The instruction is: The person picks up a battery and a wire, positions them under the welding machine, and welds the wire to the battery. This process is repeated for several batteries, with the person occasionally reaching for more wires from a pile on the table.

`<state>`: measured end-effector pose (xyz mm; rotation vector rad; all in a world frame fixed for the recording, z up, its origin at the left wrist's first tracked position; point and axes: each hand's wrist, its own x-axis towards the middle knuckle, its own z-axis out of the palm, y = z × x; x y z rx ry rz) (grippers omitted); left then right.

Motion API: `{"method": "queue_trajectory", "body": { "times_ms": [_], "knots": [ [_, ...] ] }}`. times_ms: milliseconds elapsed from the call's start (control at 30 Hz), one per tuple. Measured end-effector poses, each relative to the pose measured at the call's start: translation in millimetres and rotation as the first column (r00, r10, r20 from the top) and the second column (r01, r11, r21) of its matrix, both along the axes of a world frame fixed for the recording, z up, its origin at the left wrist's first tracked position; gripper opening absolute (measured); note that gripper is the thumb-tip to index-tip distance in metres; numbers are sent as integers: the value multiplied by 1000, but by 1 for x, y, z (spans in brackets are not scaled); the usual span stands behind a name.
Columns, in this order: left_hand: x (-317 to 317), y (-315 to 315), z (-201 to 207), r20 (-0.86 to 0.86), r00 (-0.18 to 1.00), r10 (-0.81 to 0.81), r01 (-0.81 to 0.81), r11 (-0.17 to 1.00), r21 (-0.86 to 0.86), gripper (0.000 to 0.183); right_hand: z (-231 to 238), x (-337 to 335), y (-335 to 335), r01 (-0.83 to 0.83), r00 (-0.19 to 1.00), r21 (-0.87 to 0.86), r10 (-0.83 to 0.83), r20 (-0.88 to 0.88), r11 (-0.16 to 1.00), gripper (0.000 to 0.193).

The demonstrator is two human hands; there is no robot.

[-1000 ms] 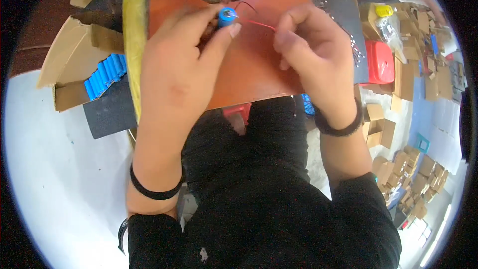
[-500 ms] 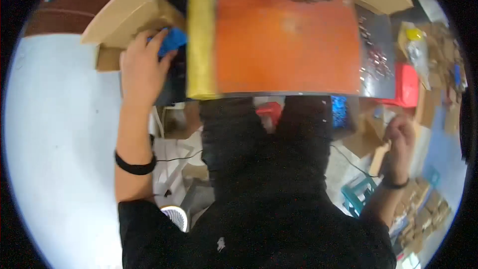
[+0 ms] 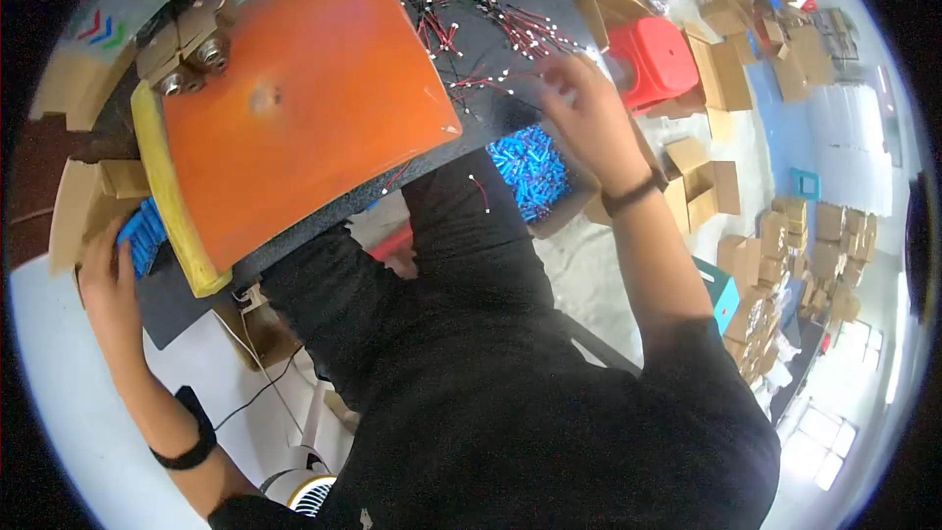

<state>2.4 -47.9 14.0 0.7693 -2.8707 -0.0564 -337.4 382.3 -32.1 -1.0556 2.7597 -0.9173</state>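
Note:
At the far left, my left hand (image 3: 106, 275) is closed around the side of a row of blue cylindrical cells (image 3: 145, 236), beside an open cardboard box (image 3: 74, 211). Its fingertips are partly hidden by the cells. My right hand (image 3: 594, 123) hovers over the table's right edge, fingers bent and apart, slightly blurred; I make out nothing in it. Just left of it lie loose red and black wires with white connectors (image 3: 515, 29). An orange mat (image 3: 314, 98) with a yellow strip (image 3: 182, 196) along its left side covers much of the dark table.
Metal round parts of a machine (image 3: 211, 54) stand over the mat's far left. Below the right edge, a box holds many small blue wired cylinders (image 3: 530, 172). A red plastic stool (image 3: 653, 59) and cardboard boxes (image 3: 702, 186) stand to the right. One wire (image 3: 481, 193) lies on my trouser leg.
The view has turned toward the right. My right hand has come up from beside the table to the wires. My left hand stays at the blue cells.

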Motion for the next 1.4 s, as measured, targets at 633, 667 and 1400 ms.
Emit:
{"method": "queue_trajectory", "body": {
  "times_ms": [633,667,1400],
  "knots": [
    [-106,123,49,-42,974,-224,228,960,165,28,-14,-34,-77,-81,937,280,169,-307,957,16],
    [-107,125,49,-97,972,-216,229,961,155,27,3,-34,-77,-73,935,314,174,-308,947,16],
    [-139,137,23,-403,901,-162,325,867,378,29,137,-56,-88,-177,892,470,342,-294,865,11]
  ]
}}
